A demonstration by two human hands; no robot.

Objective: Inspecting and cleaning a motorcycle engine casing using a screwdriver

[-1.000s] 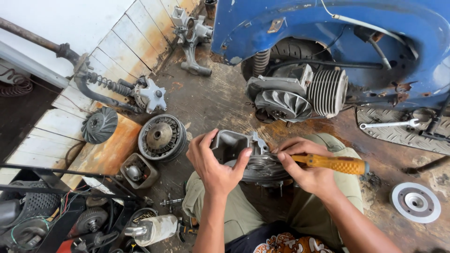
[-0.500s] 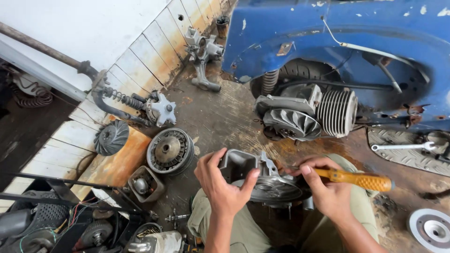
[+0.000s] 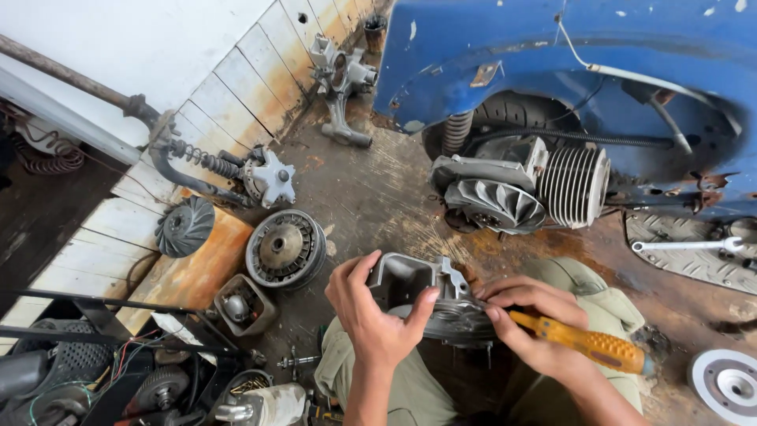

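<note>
My left hand (image 3: 372, 315) grips a grey metal engine casing (image 3: 430, 298) that rests on my lap, fingers curled over its near rim. My right hand (image 3: 530, 325) holds a screwdriver with a yellow-orange handle (image 3: 587, 344); its tip is hidden against the right side of the casing. Just beyond my hands sits the scooter engine (image 3: 524, 188) with its finned cylinder and fan, under the blue scooter body (image 3: 568, 55).
A round clutch drum (image 3: 285, 248) and a black fan wheel (image 3: 184, 227) lie by the tiled wall at left. A square metal part (image 3: 244, 304) sits near my left knee. A spanner (image 3: 684, 246) lies on a chequer plate at right, a white disc (image 3: 730, 383) lower right.
The view has shifted so the hands sit lower and farther right in it. My right hand with the screwdriver stays pressed at the casing; the left grip is unchanged.
</note>
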